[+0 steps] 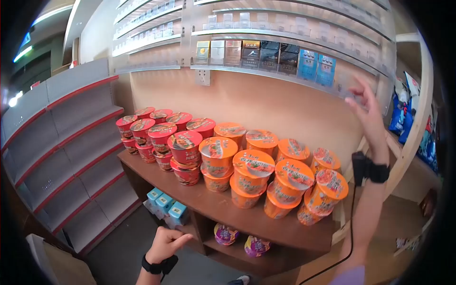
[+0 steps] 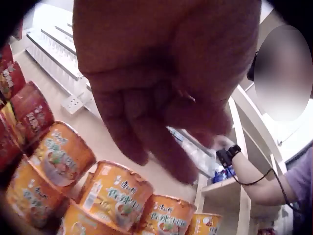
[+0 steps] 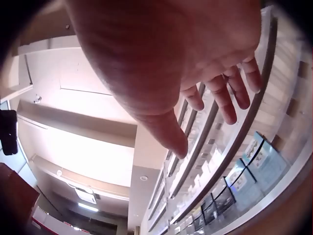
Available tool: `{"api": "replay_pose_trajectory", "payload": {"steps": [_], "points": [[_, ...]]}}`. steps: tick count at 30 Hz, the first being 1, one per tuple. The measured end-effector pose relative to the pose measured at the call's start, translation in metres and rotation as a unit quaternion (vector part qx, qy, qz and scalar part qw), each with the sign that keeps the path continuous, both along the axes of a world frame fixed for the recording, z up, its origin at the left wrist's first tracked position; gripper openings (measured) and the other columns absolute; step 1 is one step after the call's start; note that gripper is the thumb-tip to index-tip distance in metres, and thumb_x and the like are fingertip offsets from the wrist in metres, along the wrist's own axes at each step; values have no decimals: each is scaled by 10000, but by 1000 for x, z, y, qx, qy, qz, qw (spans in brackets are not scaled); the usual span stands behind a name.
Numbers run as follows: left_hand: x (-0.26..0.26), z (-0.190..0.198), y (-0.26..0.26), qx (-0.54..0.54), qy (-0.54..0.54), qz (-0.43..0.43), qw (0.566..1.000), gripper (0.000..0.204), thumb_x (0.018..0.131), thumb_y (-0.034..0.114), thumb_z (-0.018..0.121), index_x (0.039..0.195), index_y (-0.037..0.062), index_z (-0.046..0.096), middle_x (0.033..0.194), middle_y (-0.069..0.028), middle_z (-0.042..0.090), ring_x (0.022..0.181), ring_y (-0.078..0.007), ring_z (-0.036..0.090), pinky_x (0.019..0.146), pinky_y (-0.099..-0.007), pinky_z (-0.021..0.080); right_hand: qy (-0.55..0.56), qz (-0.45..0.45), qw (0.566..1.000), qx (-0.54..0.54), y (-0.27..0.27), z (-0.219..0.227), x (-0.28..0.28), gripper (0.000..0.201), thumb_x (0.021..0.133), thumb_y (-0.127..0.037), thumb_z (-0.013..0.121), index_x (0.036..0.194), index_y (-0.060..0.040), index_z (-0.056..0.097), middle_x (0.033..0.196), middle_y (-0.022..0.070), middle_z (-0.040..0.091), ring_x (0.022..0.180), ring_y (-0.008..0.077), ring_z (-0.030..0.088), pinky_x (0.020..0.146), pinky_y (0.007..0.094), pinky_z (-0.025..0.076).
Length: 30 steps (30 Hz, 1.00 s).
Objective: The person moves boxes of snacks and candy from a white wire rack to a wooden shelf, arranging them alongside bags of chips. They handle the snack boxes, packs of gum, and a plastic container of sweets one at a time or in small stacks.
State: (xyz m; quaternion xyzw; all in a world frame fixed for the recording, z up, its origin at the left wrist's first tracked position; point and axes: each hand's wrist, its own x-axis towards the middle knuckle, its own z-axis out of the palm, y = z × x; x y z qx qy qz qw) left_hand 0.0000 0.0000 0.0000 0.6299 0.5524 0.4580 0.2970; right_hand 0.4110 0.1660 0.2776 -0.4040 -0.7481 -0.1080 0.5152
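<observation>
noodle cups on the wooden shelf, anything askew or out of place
Nothing is spilled or damaged. The orange noodle cups at the front are stacked unevenly and lean at different angles, while the red noodle cups sit straighter. Neither hand touches them.

My right hand (image 1: 368, 111) is showing motion-blurred in the head view, its fingertips smearing against the wall rack. My left hand (image 2: 161, 78) is filling the left wrist view, hiding most of the orange noodle cups (image 2: 115, 196), whose print is staying too blurred to read. The cigarette packs (image 1: 266, 57) are looking too small to read. My forearms are running off the bottom edge.
</observation>
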Motion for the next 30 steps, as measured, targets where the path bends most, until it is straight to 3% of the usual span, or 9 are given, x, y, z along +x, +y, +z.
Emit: {"api": "replay_pose_trajectory", "payload": {"steps": [2,3,6,7,8,11,16,24,30], "points": [[3,-16,-14,-35,-43,45,997,424,853,199,697,526,-26,546,424,-35,467,398,-80,410,415,-259,322,122,113,985,-41,-14,-38,-4,509,820,-151,683,1295,-95,510,1093,53,582,1067,155,522,951,306,394],[-45,-24,-54,-79,-26,62,995,459,853,198,697,487,-20,523,414,-30,462,392,-69,406,410,-263,320,115,76,990,-23,-49,-81,-34,449,820,-136,679,1241,-72,536,1072,49,589,1050,152,529,945,304,401],[-43,-41,-87,-123,-95,66,986,465,884,228,658,497,23,504,455,32,451,457,-39,380,434,-258,282,134,21,988,-81,-111,-136,-52,268,796,-65,670,1055,-35,609,1030,49,628,1042,165,568,927,316,437],[-42,-35,-95,-134,-62,76,986,468,885,231,655,496,20,504,456,34,448,455,-40,376,437,-255,281,114,23,991,-70,-120,-157,-46,277,791,-54,673,1062,-37,622,1015,54,633,1004,178,591,903,312,452],[-43,-46,-99,-114,-76,70,988,466,886,235,652,502,19,501,456,37,435,457,-40,372,436,-257,279,188,6,964,-186,-135,-180,-37,268,796,-53,676,1061,-38,632,977,51,630,948,177,600,894,316,450],[-36,-41,-107,-122,-87,24,988,459,902,233,636,520,16,500,464,37,438,460,-43,375,429,-252,273,166,-49,969,-174,-185,-237,-4,245,818,-55,674,1061,-34,643,874,39,640,859,126,594,792,252,465],[9,-38,-97,-53,-37,-44,997,448,916,229,624,538,12,518,472,33,444,460,-45,374,429,-253,280,409,-132,881,-198,-296,-317,64,225,833,-52,662,1055,-22,644,893,34,656,853,110,592,806,257,462],[208,-30,-128,-53,32,-298,953,384,906,215,636,601,-17,616,478,-5,520,475,-52,463,456,-233,371,334,-383,855,-99,-506,-318,169,211,812,-32,650,1021,-13,651,819,68,663,823,143,619,801,285,473],[402,-61,-230,27,-36,-477,878,132,885,119,626,944,7,665,784,-86,671,682,-106,612,620,-252,478,342,-502,790,-89,-681,-341,251,200,792,-18,650,992,-5,656,842,88,663,815,163,622,801,280,472]]}}
